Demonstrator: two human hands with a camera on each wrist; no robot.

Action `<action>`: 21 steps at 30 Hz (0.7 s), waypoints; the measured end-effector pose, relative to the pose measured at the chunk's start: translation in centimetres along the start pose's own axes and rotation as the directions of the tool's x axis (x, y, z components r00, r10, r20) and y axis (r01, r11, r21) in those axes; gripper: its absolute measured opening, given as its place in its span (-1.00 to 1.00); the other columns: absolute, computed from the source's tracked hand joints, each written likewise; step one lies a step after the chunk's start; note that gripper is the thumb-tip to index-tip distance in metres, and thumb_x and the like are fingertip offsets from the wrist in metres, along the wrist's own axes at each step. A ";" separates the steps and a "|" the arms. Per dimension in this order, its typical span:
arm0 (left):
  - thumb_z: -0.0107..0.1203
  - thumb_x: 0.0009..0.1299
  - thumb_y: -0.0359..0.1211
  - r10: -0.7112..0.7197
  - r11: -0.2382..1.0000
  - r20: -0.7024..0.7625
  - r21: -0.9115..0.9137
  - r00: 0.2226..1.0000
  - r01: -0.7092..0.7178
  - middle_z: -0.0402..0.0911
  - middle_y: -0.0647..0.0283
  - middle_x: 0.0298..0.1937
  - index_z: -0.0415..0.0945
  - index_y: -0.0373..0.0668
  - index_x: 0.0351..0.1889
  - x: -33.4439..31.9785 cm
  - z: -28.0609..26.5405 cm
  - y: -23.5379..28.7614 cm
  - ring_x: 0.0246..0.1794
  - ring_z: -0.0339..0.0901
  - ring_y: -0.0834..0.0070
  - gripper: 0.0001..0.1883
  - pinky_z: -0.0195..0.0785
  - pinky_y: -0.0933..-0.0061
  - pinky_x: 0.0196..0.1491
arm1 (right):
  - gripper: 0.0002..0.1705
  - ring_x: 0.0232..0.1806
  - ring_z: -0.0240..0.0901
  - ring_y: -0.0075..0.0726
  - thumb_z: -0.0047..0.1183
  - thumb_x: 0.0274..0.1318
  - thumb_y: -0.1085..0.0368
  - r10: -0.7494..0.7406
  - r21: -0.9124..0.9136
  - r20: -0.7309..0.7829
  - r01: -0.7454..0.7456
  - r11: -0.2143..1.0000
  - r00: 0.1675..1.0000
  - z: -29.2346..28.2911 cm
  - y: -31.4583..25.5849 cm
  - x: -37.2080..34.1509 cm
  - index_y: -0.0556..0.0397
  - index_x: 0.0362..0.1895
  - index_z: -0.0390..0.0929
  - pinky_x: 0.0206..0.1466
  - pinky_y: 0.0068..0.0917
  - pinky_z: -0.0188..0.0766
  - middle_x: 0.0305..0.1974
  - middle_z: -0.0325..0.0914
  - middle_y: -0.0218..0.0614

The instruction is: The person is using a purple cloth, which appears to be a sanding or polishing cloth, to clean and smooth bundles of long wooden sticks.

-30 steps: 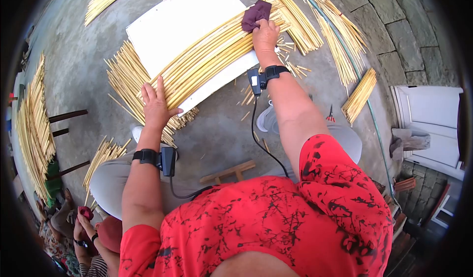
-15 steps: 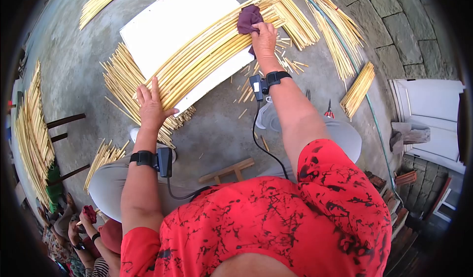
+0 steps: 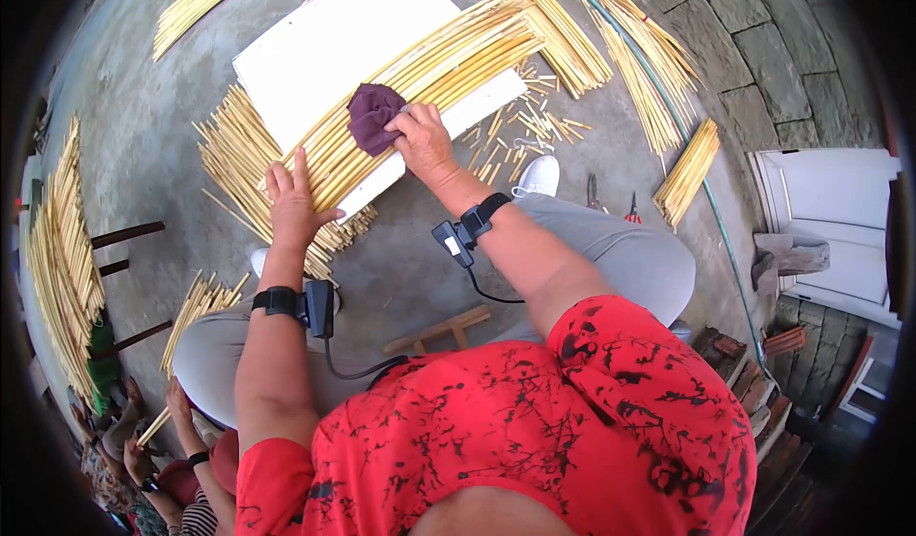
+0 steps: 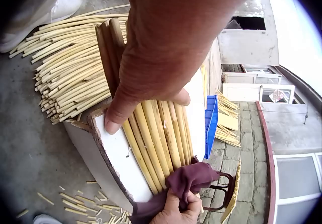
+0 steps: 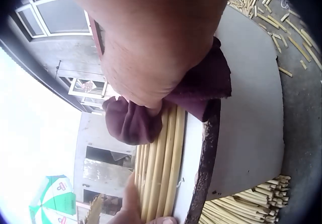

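A row of long yellow reed-like sticks (image 3: pixel 469 57) lies side by side on a white board (image 3: pixel 348 30). My left hand (image 3: pixel 292 210) rests across their near-left end, fingers stretched out over them and thumb spread toward the board's edge. With my right hand (image 3: pixel 427 147) I grip a bunched purple cloth (image 3: pixel 374 116) against the sticks, a short way from the left hand. The left wrist view shows the cloth (image 4: pixel 188 181) draped over the sticks, its loose end hanging past the board's edge. Part of the right palm is hidden from the head view.
Beneath the board's left end lies a thick pile of sticks (image 3: pixel 234 145). More stick bundles (image 3: pixel 563 35) lie beyond the right end, with short offcuts (image 3: pixel 534 126) on the concrete. Red-handled pliers (image 3: pixel 634 210) lie near my knee. Another person's arm (image 3: pixel 186 422) shows at lower left.
My right hand has slid the purple cloth along the sticks from their far right end leftward, close to the left hand. The left hand stays in place on the sticks.
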State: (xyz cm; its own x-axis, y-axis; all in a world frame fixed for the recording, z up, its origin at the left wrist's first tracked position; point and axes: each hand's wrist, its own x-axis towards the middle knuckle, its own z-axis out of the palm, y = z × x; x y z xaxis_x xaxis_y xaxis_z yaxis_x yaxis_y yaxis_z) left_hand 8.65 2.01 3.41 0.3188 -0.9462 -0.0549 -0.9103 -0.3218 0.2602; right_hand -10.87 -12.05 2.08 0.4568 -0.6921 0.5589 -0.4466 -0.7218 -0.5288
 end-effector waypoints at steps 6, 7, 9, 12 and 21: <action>0.50 -0.34 -0.09 0.001 0.999 0.013 0.033 1.000 -0.002 -0.08 -0.19 0.33 -0.24 0.08 0.42 0.1 0.0 -0.1 0.37 -0.17 -0.18 0.36 0.27 0.03 0.15 | -0.73 -0.17 0.31 -0.05 0.18 -0.35 0.51 0.333 -0.125 -0.243 -0.370 0.921 0.911 -4.9 11.2 4.7 -0.10 -0.44 0.55 -0.04 -0.27 0.30 -0.33 0.42 -0.26; 0.50 -0.34 -0.09 -0.009 1.000 0.021 0.030 1.000 0.008 -0.09 -0.21 0.33 -0.25 0.09 0.42 0.1 -0.1 0.0 0.37 -0.17 -0.18 0.37 0.28 0.05 0.14 | -0.73 -0.18 0.32 -0.05 0.19 -0.36 0.50 0.351 -0.170 -0.233 -0.394 0.904 0.907 -5.2 12.3 5.2 -0.12 -0.45 0.56 -0.06 -0.28 0.32 -0.33 0.43 -0.25; 0.50 -0.34 -0.10 -0.008 1.000 0.024 0.025 1.000 0.007 -0.10 -0.21 0.33 -0.25 0.10 0.42 0.2 -0.1 0.0 0.37 -0.18 -0.18 0.36 0.28 0.06 0.14 | -0.78 -0.22 0.33 -0.04 0.13 -0.30 0.48 0.311 -0.289 -0.225 -0.368 0.884 0.923 -4.7 11.4 5.9 -0.11 -0.46 0.55 -0.12 -0.26 0.33 -0.38 0.43 -0.25; 0.52 -0.38 -0.14 0.001 0.999 0.012 -0.050 1.000 -0.001 -0.04 -0.27 0.29 -0.21 0.00 0.41 0.0 -0.4 0.1 0.34 -0.15 -0.24 0.37 -0.02 0.06 0.31 | -0.83 -0.28 0.31 -0.05 0.05 -0.26 0.48 0.119 -0.352 -0.107 -0.149 0.924 0.987 -2.2 5.7 5.4 -0.09 -0.49 0.52 -0.20 -0.23 0.33 -0.43 0.41 -0.24; 0.50 -0.34 -0.15 0.026 0.999 0.004 -0.021 1.000 -0.026 -0.11 -0.21 0.35 -0.17 0.09 0.41 -0.1 0.2 -0.5 0.40 -0.21 -0.10 0.32 0.16 0.20 0.24 | -0.88 -0.25 0.34 -0.11 0.06 -0.26 0.41 -0.086 -0.037 0.272 0.100 0.994 0.958 3.8 -6.2 2.2 -0.10 -0.51 0.47 -0.20 -0.28 0.39 -0.44 0.38 -0.29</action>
State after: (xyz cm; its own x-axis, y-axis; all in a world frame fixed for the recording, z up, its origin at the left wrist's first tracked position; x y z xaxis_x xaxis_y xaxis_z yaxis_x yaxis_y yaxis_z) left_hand 9.05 2.25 3.06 0.2935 -0.9545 -0.0520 -0.9125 -0.2960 0.2822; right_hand -4.15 -9.08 4.14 0.6858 -0.6032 0.4072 -0.4271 -0.7866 -0.4459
